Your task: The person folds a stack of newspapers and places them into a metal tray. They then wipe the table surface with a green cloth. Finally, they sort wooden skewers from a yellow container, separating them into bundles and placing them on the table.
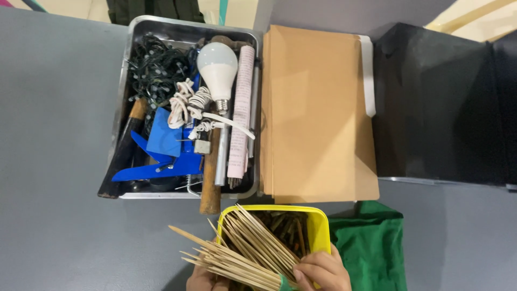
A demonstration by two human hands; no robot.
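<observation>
At the bottom edge, my right hand [321, 270] grips a bundle of thin wooden skewers [242, 254] held by a green band, their pointed tips fanning out to the upper left. My left hand [203, 281] touches the bundle from below left, only partly in view. The bundle lies across the rim of a yellow plastic container [318, 222] that holds more wooden sticks.
A metal tray [125, 81] behind holds a white light bulb [217, 66], black cables, white cord, blue plastic parts, a wooden-handled hammer [210, 183] and a paper roll. Brown envelopes [316, 113] lie to its right, then a black box [441, 102]. Green cloth [371, 242] lies at lower right.
</observation>
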